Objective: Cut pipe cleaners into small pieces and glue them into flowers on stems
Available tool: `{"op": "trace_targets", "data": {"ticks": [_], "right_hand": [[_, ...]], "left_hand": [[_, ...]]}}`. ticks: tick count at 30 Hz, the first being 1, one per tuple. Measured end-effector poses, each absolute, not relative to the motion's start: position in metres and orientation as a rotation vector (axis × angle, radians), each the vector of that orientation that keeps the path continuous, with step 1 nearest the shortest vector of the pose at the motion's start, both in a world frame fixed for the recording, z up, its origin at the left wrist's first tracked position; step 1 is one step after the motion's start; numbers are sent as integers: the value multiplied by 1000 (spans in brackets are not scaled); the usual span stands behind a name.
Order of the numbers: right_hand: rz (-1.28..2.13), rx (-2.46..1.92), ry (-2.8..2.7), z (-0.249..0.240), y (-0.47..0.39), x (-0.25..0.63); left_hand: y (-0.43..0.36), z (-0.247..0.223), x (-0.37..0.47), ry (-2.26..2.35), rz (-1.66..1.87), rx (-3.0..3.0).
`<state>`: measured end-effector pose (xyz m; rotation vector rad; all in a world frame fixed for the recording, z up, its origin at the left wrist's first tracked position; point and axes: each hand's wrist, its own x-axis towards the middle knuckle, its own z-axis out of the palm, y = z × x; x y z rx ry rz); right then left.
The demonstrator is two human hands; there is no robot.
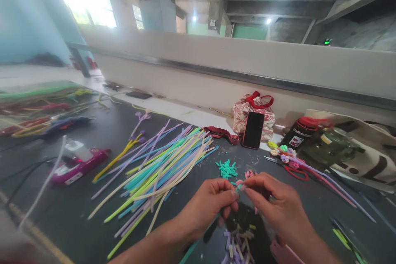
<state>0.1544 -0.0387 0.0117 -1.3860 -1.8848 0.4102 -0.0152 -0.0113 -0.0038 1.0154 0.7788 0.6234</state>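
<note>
Pinching the small pink-and-green piece (240, 186) on my feed, I have the left hand (216, 199) and right hand (274, 198), each grip narrow around it, over the dark counter (74, 214), near side of the green bits (227, 169), right of the long stems (167, 169).

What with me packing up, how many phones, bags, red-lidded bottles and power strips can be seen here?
Phone: 1
Bags: 2 (red-and-white patterned bag, beige bag)
Red-lidded bottle: 1
Magenta power strip: 1
Total: 5
</note>
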Motion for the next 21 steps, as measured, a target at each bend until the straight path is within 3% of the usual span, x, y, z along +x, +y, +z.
{"op": "trace_targets", "data": {"ticks": [21], "right_hand": [[375,-1436,-1930,14,-42,149]], "left_hand": [[-8,-11,-11,760,739,768]]}}
